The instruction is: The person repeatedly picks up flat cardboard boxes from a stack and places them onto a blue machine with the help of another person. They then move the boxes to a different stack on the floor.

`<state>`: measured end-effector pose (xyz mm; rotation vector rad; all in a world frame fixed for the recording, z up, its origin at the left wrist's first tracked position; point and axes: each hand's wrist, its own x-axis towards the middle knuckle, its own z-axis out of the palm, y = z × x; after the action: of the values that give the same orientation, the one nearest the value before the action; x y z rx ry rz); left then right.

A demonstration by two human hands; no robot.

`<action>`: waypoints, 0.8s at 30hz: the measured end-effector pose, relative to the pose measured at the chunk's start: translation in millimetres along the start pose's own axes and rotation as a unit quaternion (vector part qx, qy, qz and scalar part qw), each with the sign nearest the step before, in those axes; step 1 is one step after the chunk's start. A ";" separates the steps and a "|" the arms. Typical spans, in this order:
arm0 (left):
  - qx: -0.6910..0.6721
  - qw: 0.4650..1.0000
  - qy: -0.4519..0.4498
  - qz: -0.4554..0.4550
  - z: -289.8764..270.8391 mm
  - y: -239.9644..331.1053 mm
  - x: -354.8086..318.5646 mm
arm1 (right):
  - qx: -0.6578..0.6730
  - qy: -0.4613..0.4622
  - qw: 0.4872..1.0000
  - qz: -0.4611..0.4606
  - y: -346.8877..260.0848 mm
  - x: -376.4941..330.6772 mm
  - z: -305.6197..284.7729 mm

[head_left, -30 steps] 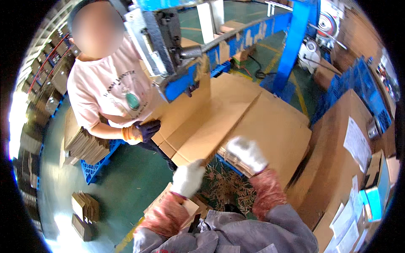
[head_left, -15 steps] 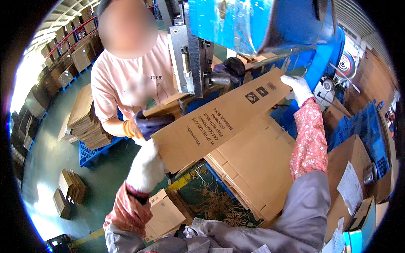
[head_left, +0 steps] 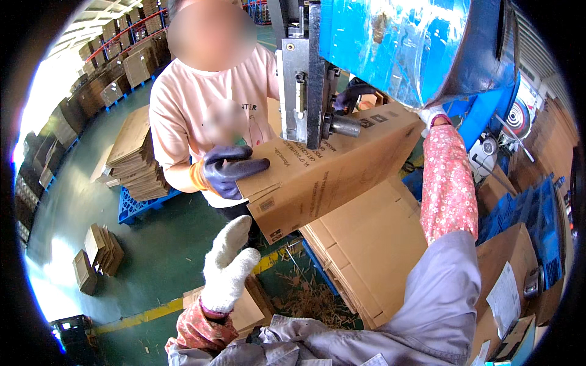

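Note:
A long brown cardboard carton (head_left: 342, 183), bent along its length with two printed faces showing, lies slantwise under the steel head of a machine (head_left: 299, 91). My left hand (head_left: 229, 265), in a white knitted glove, is open, thumb and fingers apart, just short of the carton's near left end and not touching it. My right hand (head_left: 433, 114), gloved too, grips the carton's far right corner; its fingers are partly hidden by the blue housing. A co-worker's dark-gloved hand (head_left: 232, 171) rests on the carton's left end. Their other dark glove (head_left: 354, 97) shows behind the machine head.
The big blue machine housing (head_left: 397, 49) hangs over the work at upper right. Below the carton is a stack of flat cardboard (head_left: 372, 256). More cardboard (head_left: 134, 155) stands on a blue pallet (head_left: 137, 204) at left. Scraps (head_left: 311, 299) litter the green floor.
My left hand has let go of the carton and drawn back toward me, opening. The carton has swung under the machine head and now shows a second face. The co-worker's hand has come onto it.

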<state>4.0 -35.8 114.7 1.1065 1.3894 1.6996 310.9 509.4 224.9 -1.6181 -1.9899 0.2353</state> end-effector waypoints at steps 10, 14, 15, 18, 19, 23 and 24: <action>0.003 0.996 -0.004 -0.092 4.3 -13.5 -12.0 | 0.077 -0.009 0.995 0.069 -7.6 -25.1 -0.4; 0.001 0.995 0.034 -0.097 -0.7 -22.8 -19.5 | 0.268 0.060 0.953 0.124 19.8 -65.8 -5.0; -0.007 0.993 0.048 -0.104 -4.6 -31.9 -24.3 | 0.326 0.062 0.932 0.147 30.6 -76.8 -4.0; -0.013 0.989 0.072 -0.132 -18.7 -60.9 -38.9 | 0.443 0.050 0.870 0.210 81.8 -108.5 15.4; -0.013 0.987 0.076 -0.142 -22.2 -67.8 -43.5 | 0.471 0.040 0.850 0.234 96.8 -118.8 22.5; 0.005 0.978 0.091 -0.187 -30.8 -86.8 -56.8 | 0.525 -0.022 0.803 0.281 138.5 -160.7 52.2; 0.018 0.977 0.086 -0.194 -30.2 -91.2 -57.7 | 0.539 -0.032 0.791 0.289 145.6 -169.8 57.1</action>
<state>-0.8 -80.3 12.0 0.6609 1.6261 1.5130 424.1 398.3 57.3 -1.3037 -0.9049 1.3783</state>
